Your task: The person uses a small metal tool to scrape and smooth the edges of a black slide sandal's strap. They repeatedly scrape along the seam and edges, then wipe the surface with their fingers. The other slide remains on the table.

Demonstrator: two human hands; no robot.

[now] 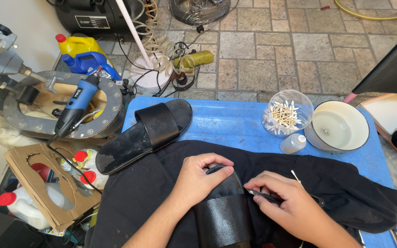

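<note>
My left hand (197, 177) grips the toe end of a black slide sandal (224, 213) that lies on a black cloth (345, 183). My right hand (286, 202) holds a thin dark tool (263, 196) against the sandal's right edge, and a cotton swab (296, 177) sticks up from behind its fingers. A second black slide sandal (149, 132) lies at the table's far left corner, partly over the edge.
A blue table (235, 124) carries a clear jar of cotton swabs (286, 117), a small white bottle (293, 143) and a white bowl (339, 126). A blue rotary tool (75, 106) rests on a round metal stand at left. Jugs, cardboard and cables crowd the floor.
</note>
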